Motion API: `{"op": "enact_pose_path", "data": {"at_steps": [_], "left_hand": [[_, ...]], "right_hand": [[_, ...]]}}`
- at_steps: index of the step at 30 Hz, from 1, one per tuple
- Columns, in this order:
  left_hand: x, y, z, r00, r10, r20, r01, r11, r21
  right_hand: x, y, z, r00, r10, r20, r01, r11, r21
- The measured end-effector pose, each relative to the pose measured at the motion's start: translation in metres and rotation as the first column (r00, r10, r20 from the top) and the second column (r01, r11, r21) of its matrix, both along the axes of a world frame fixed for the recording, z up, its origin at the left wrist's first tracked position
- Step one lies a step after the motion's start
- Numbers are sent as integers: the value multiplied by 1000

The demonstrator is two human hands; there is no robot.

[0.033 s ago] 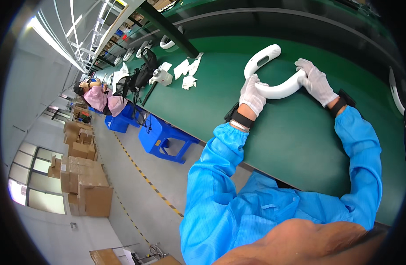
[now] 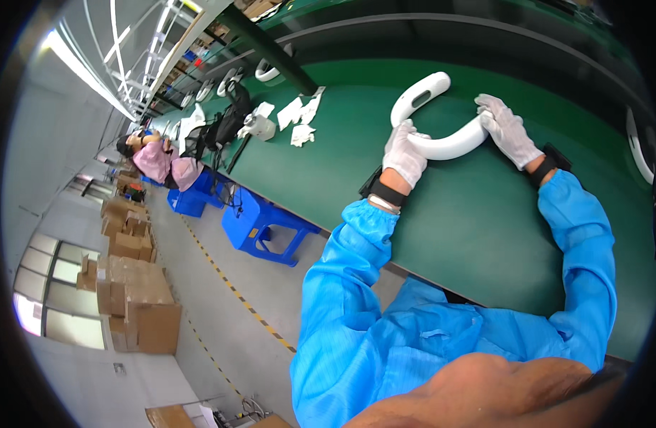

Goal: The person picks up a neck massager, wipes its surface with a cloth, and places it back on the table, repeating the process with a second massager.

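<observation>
I hold a white, U-shaped neck fan [image 2: 453,145] just over the green bench, one hand on each side. My left hand [image 2: 406,153], in a white glove, is closed round its left bend. My right hand [image 2: 508,131], gloved too, grips the right end, and its fingers cover that tip. The fan's left arm curves away from me and shows a long oval slot [image 2: 419,96] and a dotted end. Both of my wrists carry dark straps.
White cloth scraps [image 2: 302,134], a white bottle [image 2: 260,128] and a black bag [image 2: 231,118] lie leftward on the bench [image 2: 470,235]. Another white curved piece [image 2: 636,146] is at the far right. Blue stools [image 2: 262,225], cardboard boxes [image 2: 146,314] and a seated person [image 2: 156,160] are left.
The whole picture has shifted slightly left. My grip on the neck fan looks the same. The seated person's raised arm has come down from near the head.
</observation>
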State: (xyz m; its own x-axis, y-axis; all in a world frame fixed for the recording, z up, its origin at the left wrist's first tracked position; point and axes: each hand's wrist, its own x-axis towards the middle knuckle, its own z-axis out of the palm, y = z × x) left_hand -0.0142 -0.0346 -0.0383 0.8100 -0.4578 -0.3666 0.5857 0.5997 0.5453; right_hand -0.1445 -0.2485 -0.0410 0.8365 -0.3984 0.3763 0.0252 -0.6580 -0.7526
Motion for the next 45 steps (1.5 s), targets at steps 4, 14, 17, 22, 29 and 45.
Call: {"op": "enact_pose_path", "data": {"at_steps": [4,14,17,22,29,45], "left_hand": [[23,18,-9,989,-29,-145,11,993,-121],[56,61,-27,849,-507,147,524,778,-347],[14,30,13,974,-226,5,224,961,-161],[22,32,0,978,-176,-108,147,961,-233],[17,41,21,971,-126,201,188,926,-328],[-8,42,57,923,-216,320,350,819,-456]], "right_hand": [[16,35,8,902,8,432,135,945,-298],[28,132,48,851,370,374,258,327,-909],[20,81,55,855,278,437,268,485,-833],[35,41,56,731,174,660,-83,982,-167],[33,39,45,930,-133,342,-69,851,520],[8,132,53,773,538,335,-147,667,-731]]}}
